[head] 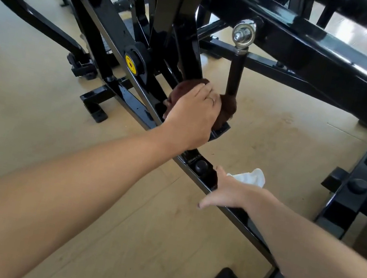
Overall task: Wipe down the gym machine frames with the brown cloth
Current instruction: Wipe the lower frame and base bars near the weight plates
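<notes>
1. The left hand (192, 113) is closed over the brown cloth (227, 108), fingers curled down into it; a ring shows on one finger; the cloth bulges out on both sides of the hand, dark brown and fuzzy.
2. The cloth is pressed against the black gym machine frame (135, 104) where an upright black post (181, 41) meets the low diagonal bar; a thin black rod (235, 72) topped by a chrome eye fitting (243, 36) comes down just beside the cloth's right edge.
3. The right hand (229, 192) grips the same low bar nearer the camera, thumb over the near side and fingers wrapped around the far side; a crumpled white cloth (252, 177) shows just beyond it, though whether the hand holds it cannot be told.
4. A round black bolt cap (201, 166) sits on the bar between the two hands; yellow round labels (130, 64) mark the pivots further up.
5. The frame stands on a pale wood-look floor (34, 126) by black feet.
</notes>
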Available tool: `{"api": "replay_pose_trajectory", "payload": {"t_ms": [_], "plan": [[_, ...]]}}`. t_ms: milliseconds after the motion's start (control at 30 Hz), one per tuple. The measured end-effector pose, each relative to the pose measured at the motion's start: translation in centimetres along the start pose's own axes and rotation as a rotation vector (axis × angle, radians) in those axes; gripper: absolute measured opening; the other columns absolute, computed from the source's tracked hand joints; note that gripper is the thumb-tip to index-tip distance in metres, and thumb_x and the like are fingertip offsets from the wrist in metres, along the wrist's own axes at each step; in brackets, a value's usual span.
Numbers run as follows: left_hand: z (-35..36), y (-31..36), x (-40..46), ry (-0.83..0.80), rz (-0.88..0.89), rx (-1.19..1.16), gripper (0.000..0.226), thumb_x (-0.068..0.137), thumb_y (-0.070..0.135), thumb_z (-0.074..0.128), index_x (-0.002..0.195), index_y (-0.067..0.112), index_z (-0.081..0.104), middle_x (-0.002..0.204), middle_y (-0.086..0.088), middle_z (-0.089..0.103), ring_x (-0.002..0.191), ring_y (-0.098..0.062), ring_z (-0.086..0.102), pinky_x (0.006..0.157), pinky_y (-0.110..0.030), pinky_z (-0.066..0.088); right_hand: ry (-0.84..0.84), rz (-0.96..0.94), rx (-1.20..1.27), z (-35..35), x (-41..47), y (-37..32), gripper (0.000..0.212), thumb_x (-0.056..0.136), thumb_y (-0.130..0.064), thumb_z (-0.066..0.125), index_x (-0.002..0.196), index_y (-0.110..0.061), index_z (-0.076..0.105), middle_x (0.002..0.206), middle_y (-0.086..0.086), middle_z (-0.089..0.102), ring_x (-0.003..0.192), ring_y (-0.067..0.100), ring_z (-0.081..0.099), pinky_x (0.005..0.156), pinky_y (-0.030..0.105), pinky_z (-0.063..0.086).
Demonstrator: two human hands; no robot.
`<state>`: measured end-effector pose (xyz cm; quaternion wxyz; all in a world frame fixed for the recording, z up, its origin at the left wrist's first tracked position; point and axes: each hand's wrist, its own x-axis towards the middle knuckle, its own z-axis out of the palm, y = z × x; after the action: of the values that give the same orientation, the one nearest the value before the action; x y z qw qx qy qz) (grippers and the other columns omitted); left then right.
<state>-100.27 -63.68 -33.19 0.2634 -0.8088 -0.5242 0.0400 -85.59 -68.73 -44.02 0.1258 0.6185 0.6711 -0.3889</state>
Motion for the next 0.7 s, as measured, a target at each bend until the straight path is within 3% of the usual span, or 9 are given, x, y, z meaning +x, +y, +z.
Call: {"api": "replay_pose_trajectory", "payload": {"t_ms": [67,200,300,367,433,600,700], "plan": [[1.0,0.9,-1.1,0.056,0.021,-0.038,0.071,0.09,0.029,0.058,0.153,0.002,0.037,0.157,-0.015,0.042,0.15,-0.03,0.03,0.125,-0.039,0.011,0.059,-0.053,0.008,1.9,0.0,0.5,0.121,0.065,-0.045,0.079,0.157,-0.037,0.001,0.127,-0.001,0.043,0.108,0.03,0.054,0.079,0.04,0.048],[2.2,2.7,-3.9,0.09,0.203,-0.063,0.075,0.082,0.02,0.07,0.152,0.005,0.044,0.158,-0.014,0.043,0.15,-0.03,0.033,0.122,-0.04,0.009,0.192,-0.113,-0.021,2.3,0.0,0.8,0.103,0.072,-0.027,0.076,0.153,-0.029,0.013,0.11,-0.004,0.045,0.087,0.024,0.059,0.06,0.033,0.045],[1.8,2.6,-3.8,0.065,0.296,-0.052,0.074,0.087,0.021,0.069,0.154,0.009,0.041,0.16,-0.011,0.04,0.152,-0.029,0.029,0.124,-0.04,0.01,0.227,-0.128,-0.037,2.4,0.0,1.1,0.087,0.075,-0.018,0.07,0.147,-0.028,0.023,0.103,-0.003,0.053,0.083,0.022,0.062,0.057,0.031,0.042],[0.8,0.0,-2.5,0.1,0.247,-0.075,0.069,0.085,0.018,0.068,0.149,0.008,0.046,0.154,-0.013,0.048,0.147,-0.031,0.037,0.123,-0.041,0.023,0.259,-0.138,-0.084,2.7,-0.1,1.4,0.085,0.076,-0.013,0.066,0.147,-0.027,0.021,0.102,-0.001,0.055,0.084,0.024,0.061,0.054,0.03,0.035],[0.4,-2.8,-1.4,0.109,0.168,-0.025,0.069,0.086,0.017,0.064,0.151,0.009,0.043,0.154,-0.012,0.048,0.147,-0.029,0.037,0.124,-0.041,0.027,0.304,-0.146,-0.127,3.0,-0.1,1.5,0.086,0.078,-0.011,0.065,0.149,-0.026,0.018,0.103,0.0,0.055,0.085,0.024,0.057,0.054,0.031,0.032],[2.1,-0.2,-3.1,0.087,0.067,-0.028,0.076,0.092,0.017,0.059,0.16,0.007,0.024,0.166,-0.012,0.027,0.156,-0.03,0.016,0.128,-0.045,0.012,0.39,-0.165,-0.15,3.6,-0.4,1.8,0.087,0.078,-0.01,0.064,0.151,-0.025,0.019,0.1,0.0,0.054,0.08,0.024,0.052,0.058,0.031,0.037],[2.7,2.8,-4.4,0.067,0.192,-0.062,0.081,0.089,0.015,0.065,0.16,0.007,0.026,0.167,-0.012,0.024,0.156,-0.028,0.014,0.124,-0.039,-0.004,0.431,-0.165,-0.152,3.7,-0.6,1.6,0.088,0.077,-0.012,0.065,0.151,-0.024,0.02,0.103,-0.001,0.053,0.08,0.025,0.05,0.062,0.033,0.039]]}}
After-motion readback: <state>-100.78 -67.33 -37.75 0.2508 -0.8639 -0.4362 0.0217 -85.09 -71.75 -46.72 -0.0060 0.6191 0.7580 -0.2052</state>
